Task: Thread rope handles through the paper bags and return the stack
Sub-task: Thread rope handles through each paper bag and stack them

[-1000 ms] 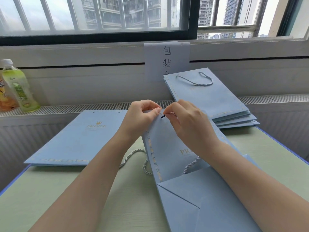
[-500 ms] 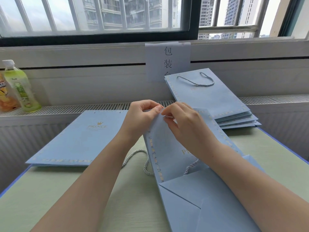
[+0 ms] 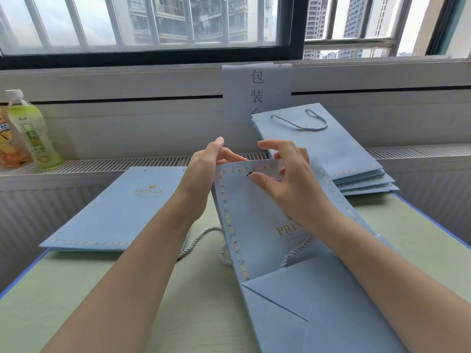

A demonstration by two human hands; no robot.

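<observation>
A light blue paper bag (image 3: 254, 225) lies on the table with its top edge lifted toward the window. My left hand (image 3: 204, 177) grips the bag's top left corner, fingers behind the edge. My right hand (image 3: 290, 182) has its thumb on the front panel and its fingers behind the top edge, index finger raised. It pinches the rope handle's end there. The rope's black tip (image 3: 249, 174) pokes out at the punched hole beside my thumb tip. The rest of the grey twisted rope (image 3: 201, 235) trails on the table under the bag.
A stack of bags (image 3: 356, 169) with a rope handle (image 3: 300, 123) leans at the back right. Flat bags without handles (image 3: 114, 212) lie at the left. Two drink bottles (image 3: 33, 131) stand on the radiator ledge. A paper sign (image 3: 256, 90) hangs on the wall.
Both hands have spread apart at the bag's top edge, and my right index finger has lifted. The black rope tip now shows on the front panel at the hole.
</observation>
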